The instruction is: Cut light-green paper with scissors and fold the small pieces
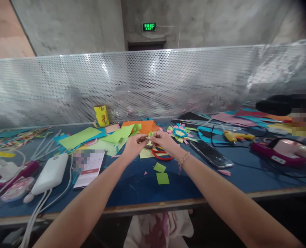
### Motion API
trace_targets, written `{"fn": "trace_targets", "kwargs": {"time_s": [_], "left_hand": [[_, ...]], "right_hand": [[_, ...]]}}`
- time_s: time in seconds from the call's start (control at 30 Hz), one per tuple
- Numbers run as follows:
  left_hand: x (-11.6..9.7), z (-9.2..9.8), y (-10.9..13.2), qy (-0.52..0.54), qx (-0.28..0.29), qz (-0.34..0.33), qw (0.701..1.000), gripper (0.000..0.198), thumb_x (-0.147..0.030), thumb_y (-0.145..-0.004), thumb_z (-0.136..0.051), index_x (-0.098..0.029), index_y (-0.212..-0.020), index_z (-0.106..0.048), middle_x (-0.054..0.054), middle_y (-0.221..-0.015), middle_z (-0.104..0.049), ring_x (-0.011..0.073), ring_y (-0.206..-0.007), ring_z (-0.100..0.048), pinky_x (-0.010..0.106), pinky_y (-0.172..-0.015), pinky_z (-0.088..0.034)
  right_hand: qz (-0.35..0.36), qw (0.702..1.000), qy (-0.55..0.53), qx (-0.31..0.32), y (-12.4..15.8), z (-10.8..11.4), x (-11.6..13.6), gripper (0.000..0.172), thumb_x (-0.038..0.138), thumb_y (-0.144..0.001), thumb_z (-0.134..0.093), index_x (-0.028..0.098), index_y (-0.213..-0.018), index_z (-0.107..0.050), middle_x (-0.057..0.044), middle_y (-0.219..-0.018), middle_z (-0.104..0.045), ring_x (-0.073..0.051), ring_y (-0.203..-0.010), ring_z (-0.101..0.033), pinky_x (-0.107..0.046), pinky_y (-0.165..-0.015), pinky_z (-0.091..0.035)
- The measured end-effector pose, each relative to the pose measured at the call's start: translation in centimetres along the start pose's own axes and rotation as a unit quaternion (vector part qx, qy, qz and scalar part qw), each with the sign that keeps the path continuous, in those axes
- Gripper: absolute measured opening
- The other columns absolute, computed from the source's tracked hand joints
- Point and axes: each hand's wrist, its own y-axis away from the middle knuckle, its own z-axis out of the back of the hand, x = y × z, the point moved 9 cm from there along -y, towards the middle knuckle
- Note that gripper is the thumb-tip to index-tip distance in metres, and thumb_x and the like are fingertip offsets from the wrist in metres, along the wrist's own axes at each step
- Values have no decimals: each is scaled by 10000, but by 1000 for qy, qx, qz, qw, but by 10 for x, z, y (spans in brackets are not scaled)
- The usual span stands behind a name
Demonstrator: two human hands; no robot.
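Fingertips of the left hand and of the right hand meet at mid-table, pinched from either side on a small green paper piece. Both hands are closed on it; the exact hold of each finger is too small to make out.

Head view, position of piece: held just above the blue table, directly over the red scissors, which lie on a pale yellow sheet. The right wrist carries a thin bracelet.

Near field: two loose green squares lie on the table between the forearms.

Left of hands: a phone with lit screen, then a white power bank with white cables. Behind the hands: light green sheets and an orange sheet, overlapping. A yellow box stands by the perforated metal screen.

Right of hands: a layered paper flower, close to the right hand but apart from it. A dark phone lies face up beyond the right forearm. A yellow glue gun lies farther right, and a pink device sits near the table edge.

Background: a green exit sign on the far wall.
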Motion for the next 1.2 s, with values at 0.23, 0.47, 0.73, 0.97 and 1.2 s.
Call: {"fn": "trace_targets", "kwargs": {"time_s": [0.23, 0.47, 0.73, 0.97, 1.2], "left_hand": [[10, -6, 1, 200, 10, 90, 975, 212, -273, -650, -638, -137, -813, -649, 29, -715, -660, 130, -674, -609, 312, -736, -483], [22, -2, 0, 233, -23, 120, 965, 176, -234, -592, -662, -110, -702, -605, 11, -627, -616, 114, -585, -594, 312, -702, -486], [27, -1, 2, 277, -48, 153, 948, 170, -202, -557, -659, -123, -677, -569, -18, -583, -571, 113, -558, -588, 304, -674, -490], [26, 1, 2, 259, -45, 151, 953, 161, -182, -585, -626, -134, -733, -585, -11, -615, -588, 103, -548, -582, 302, -661, -491], [20, 2, 1, 227, -38, 116, 966, 118, -131, -573, -596, -127, -689, -616, 9, -675, -611, 100, -615, -581, 292, -695, -494]], "right_hand": [[-43, 994, -95, 31, 2, -3, -4, 294, 383, -614, -686, 169, -599, -485, 50, -538, -501, -62, -508, -470, -199, -482, -358], [-23, 997, -73, 25, 2, -2, -1, 217, 311, -612, -670, 167, -638, -509, 44, -582, -504, -82, -560, -506, -230, -531, -382], [-11, 997, -72, 25, 0, -4, -2, 151, 199, -590, -613, 177, -696, -507, 37, -673, -525, -79, -567, -516, -246, -561, -418], [-18, 995, -101, 5, 0, -2, -3, 116, 179, -588, -580, 193, -691, -528, 41, -645, -532, -69, -526, -512, -238, -551, -431], [-57, 986, -158, -11, 5, -3, -1, 111, 130, -565, -552, 179, -663, -567, 18, -593, -575, -87, -531, -545, -246, -581, -468]]}}
